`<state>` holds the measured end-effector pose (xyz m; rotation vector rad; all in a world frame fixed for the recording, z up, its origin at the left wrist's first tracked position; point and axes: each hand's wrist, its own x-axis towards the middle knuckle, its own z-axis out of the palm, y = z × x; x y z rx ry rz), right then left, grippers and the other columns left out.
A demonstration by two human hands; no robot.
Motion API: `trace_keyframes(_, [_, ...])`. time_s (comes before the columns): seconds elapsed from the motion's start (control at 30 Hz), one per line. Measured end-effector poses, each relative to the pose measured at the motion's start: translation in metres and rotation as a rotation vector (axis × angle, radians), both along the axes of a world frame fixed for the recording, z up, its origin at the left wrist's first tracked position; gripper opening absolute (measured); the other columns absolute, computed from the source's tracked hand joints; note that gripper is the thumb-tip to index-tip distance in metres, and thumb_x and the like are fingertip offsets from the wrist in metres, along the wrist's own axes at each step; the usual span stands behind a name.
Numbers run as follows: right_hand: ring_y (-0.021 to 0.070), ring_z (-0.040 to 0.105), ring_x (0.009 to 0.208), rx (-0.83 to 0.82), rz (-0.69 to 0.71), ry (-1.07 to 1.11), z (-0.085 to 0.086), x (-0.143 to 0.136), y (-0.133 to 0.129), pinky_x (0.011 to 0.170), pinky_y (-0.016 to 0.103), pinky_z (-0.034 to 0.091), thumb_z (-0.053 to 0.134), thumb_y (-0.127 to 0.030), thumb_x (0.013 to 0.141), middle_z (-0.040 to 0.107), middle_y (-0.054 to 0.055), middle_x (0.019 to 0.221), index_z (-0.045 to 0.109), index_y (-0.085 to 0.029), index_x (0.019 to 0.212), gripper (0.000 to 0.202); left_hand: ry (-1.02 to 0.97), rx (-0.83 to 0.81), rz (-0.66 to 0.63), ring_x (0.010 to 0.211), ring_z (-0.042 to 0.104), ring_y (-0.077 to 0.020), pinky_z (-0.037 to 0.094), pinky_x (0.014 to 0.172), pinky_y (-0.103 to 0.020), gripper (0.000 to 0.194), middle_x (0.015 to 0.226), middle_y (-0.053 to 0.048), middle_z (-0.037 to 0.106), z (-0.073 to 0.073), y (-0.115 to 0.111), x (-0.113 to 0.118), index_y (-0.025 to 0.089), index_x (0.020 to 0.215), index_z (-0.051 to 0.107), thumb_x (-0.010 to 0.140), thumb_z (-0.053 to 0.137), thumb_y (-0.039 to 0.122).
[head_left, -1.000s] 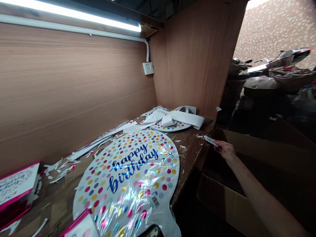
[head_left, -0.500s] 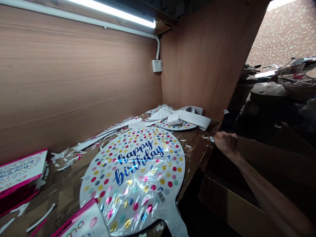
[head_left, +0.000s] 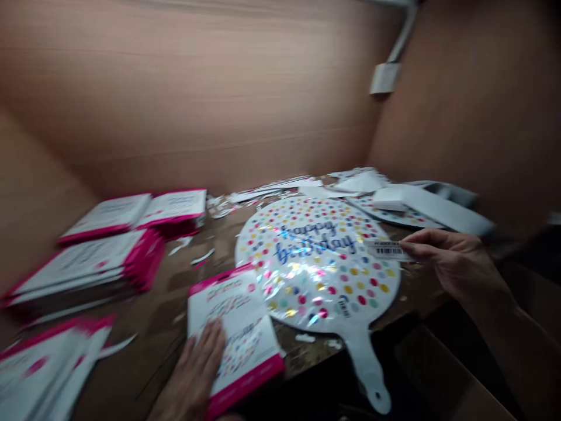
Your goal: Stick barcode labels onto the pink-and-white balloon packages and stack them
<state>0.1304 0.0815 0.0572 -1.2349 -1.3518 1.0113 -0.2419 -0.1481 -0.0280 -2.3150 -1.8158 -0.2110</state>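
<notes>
Since half a second ago, the right hand has moved from beyond the table edge to the right side of the foil balloon, and the left hand has come into view. Thumb and forefinger of the right hand are pinched on one end of a small barcode label, white with black print and bars, slightly blurred, its printed face showing. Straight fingers of the left hand lie on the printed pack, white with pink bands at both ends; its thumb is hidden, so I cannot tell whether it grips. Flat on the brown table, just right of the pack, the balloon is glossy white with multicoloured dots and blue "happy birthday" script; its neck, pierced near the tip, points toward the wearer. Another barcode sticker sits above the neck.
</notes>
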Motion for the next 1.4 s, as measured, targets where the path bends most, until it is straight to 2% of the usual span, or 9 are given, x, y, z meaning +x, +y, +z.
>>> trace_keyframes(0.1, [0.011, 0.05, 0.053, -0.261, 0.401, 0.089, -0.009, -0.079, -0.016, 0.053, 0.023, 0.04, 0.077, -0.03, 0.052, 0.06, 0.001, 0.057, 0.069, -0.017, 0.068, 0.022, 0.002, -0.134, 0.054, 0.131, 0.022, -0.0333, 0.029, 0.102, -0.048, 0.107, 0.142, -0.021, 0.024, 0.01, -0.009, 0.008, 0.011, 0.141, -0.002, 0.067, 0.044, 0.073])
trace_keyframes(0.23, [0.0084, 0.048, 0.049, -0.489, 0.84, 0.124, -0.023, -0.168, -0.045, 0.049, 0.022, 0.038, 0.073, -0.026, 0.055, 0.058, 0.0, 0.056, 0.068, -0.014, 0.065, 0.017, -0.113, -0.244, 0.11, 0.133, 0.012, -0.0333, 0.021, 0.106, -0.051, 0.107, 0.143, -0.024, 0.021, 0.021, -0.008, 0.016, 0.005, 0.139, 0.015, 0.065, 0.036, 0.078])
trace_keyframes(0.3, [0.0071, 0.045, 0.045, -0.541, 0.935, 0.09, -0.03, -0.197, -0.057, 0.045, 0.021, 0.035, 0.072, -0.026, 0.055, 0.055, -0.001, 0.053, 0.067, -0.013, 0.063, 0.017, -0.165, -0.265, 0.128, 0.133, 0.009, -0.034, 0.018, 0.106, -0.053, 0.108, 0.142, -0.025, 0.023, 0.021, -0.009, 0.019, 0.002, 0.137, 0.021, 0.062, 0.036, 0.079])
trace_keyframes(0.4, [0.0052, 0.038, 0.039, -0.577, 0.919, -0.035, -0.039, -0.223, -0.066, 0.04, 0.02, 0.028, 0.069, -0.027, 0.054, 0.05, -0.003, 0.046, 0.064, -0.012, 0.059, 0.016, -0.213, -0.28, 0.13, 0.133, 0.007, -0.0349, 0.017, 0.106, -0.054, 0.108, 0.141, -0.026, 0.025, 0.017, -0.012, 0.018, 0.002, 0.135, 0.026, 0.061, 0.036, 0.08])
trace_keyframes(0.7, [0.0054, 0.033, 0.037, -0.413, 0.889, -0.325, -0.066, -0.233, -0.064, 0.037, 0.019, 0.024, 0.06, -0.025, 0.061, 0.048, -0.004, 0.042, 0.067, -0.012, 0.061, 0.014, -0.291, -0.224, 0.177, 0.133, -0.006, -0.035, 0.018, 0.107, -0.05, 0.11, 0.145, -0.025, -0.008, 0.01, -0.015, 0.02, 0.004, 0.136, 0.024, 0.057, 0.048, 0.077])
trace_keyframes(1.0, [0.0132, 0.051, 0.053, -0.184, 0.88, -0.595, -0.06, -0.236, -0.066, 0.049, 0.022, 0.035, 0.056, -0.028, 0.065, 0.062, 0.004, 0.057, 0.071, -0.013, 0.066, 0.021, -0.298, -0.255, 0.123, 0.135, -0.005, -0.0307, 0.012, 0.109, -0.051, 0.111, 0.149, -0.013, 0.008, 0.011, -0.014, 0.018, 0.01, 0.141, 0.005, 0.061, 0.046, 0.075])
trace_keyframes(1.17, [0.0142, 0.054, 0.054, -0.086, 0.888, -0.71, -0.058, -0.236, -0.066, 0.05, 0.022, 0.035, 0.054, -0.027, 0.067, 0.064, 0.004, 0.058, 0.07, -0.015, 0.066, 0.02, -0.308, -0.295, 0.109, 0.134, -0.002, -0.0334, 0.009, 0.108, -0.054, 0.106, 0.146, -0.018, 0.016, 0.012, -0.013, 0.017, 0.007, 0.139, 0.018, 0.062, 0.045, 0.075])
trace_keyframes(1.27, [0.015, 0.055, 0.056, -0.045, 0.871, -0.758, -0.057, -0.236, -0.067, 0.051, 0.022, 0.035, 0.054, -0.026, 0.067, 0.065, 0.005, 0.06, 0.07, -0.016, 0.067, 0.02, -0.329, -0.304, 0.091, 0.134, -0.001, -0.0345, 0.01, 0.106, -0.059, 0.092, 0.147, -0.014, 0.018, 0.012, -0.014, 0.015, 0.018, 0.137, 0.027, 0.064, 0.049, 0.071])
trace_keyframes(1.4, [0.0153, 0.056, 0.057, -0.038, 0.854, -0.783, -0.056, -0.235, -0.069, 0.052, 0.023, 0.036, 0.053, -0.028, 0.069, 0.066, 0.005, 0.062, 0.071, -0.017, 0.069, 0.02, -0.376, -0.294, 0.093, 0.135, 0.001, -0.0337, 0.012, 0.105, -0.06, 0.092, 0.147, -0.013, 0.018, 0.013, -0.015, 0.016, 0.023, 0.139, 0.018, 0.066, 0.054, 0.066])
